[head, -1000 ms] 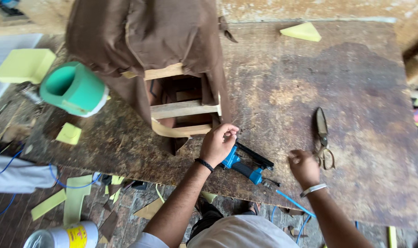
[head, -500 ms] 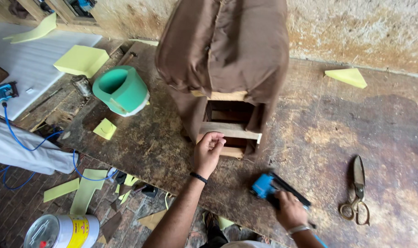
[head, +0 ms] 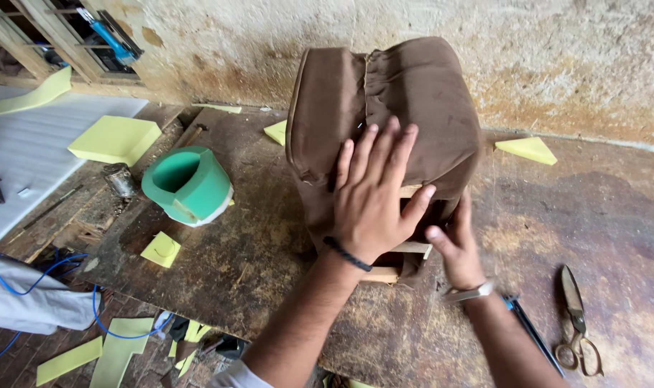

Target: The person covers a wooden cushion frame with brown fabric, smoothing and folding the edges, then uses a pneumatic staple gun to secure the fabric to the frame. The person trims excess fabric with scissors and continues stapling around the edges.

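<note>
Brown fabric cover pulled partway over wooden frame.
Left hand pressed flat, fingers spread wide; right hand gripped lower edge, unfastened.

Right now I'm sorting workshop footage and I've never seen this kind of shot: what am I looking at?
There is no machine here. One camera worn on a person's head looks down at their own two bare hands. The left hand lies flat, fingers spread, on a brown fabric cover pulled over a small wooden frame. The right hand touches the frame's lower edge. Neither hand holds a tool. On the worn workbench lie scissors, a green foam ring and yellow foam scraps.
</note>
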